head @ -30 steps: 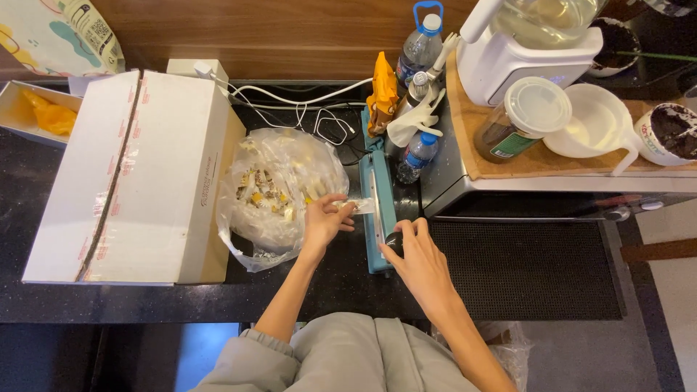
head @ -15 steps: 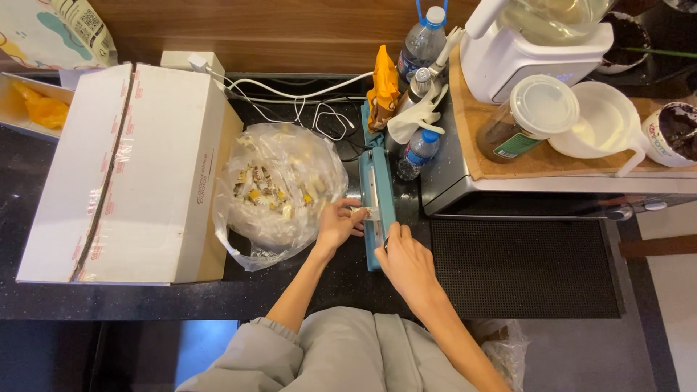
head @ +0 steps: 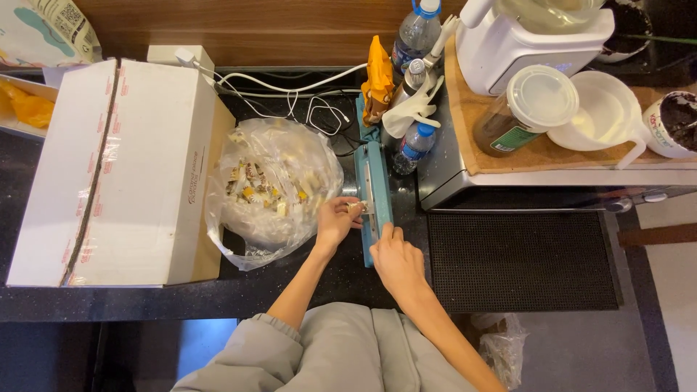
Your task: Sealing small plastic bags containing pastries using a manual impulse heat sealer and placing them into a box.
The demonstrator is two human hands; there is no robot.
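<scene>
A teal heat sealer (head: 372, 181) lies lengthwise on the dark counter. My right hand (head: 396, 260) rests on its near end, fingers pressed down on the lever arm. My left hand (head: 337, 220) pinches a small clear packet (head: 357, 208) whose edge lies across the sealer's bar. Just left of that hand sits a big clear plastic bag (head: 272, 190) full of small wrapped pieces.
A large white cardboard box (head: 116, 170) stands at the left. White cables (head: 290, 94) run behind the bag. Water bottles (head: 414, 43), an orange bag, a white appliance (head: 523, 36), a lidded jar (head: 526, 105) and a white jug (head: 606, 116) sit at the back right. A black mat (head: 523, 261) lies right.
My right hand has moved from beside the sealer onto its near end and presses it down. My left hand has pushed the small packet in at the bar.
</scene>
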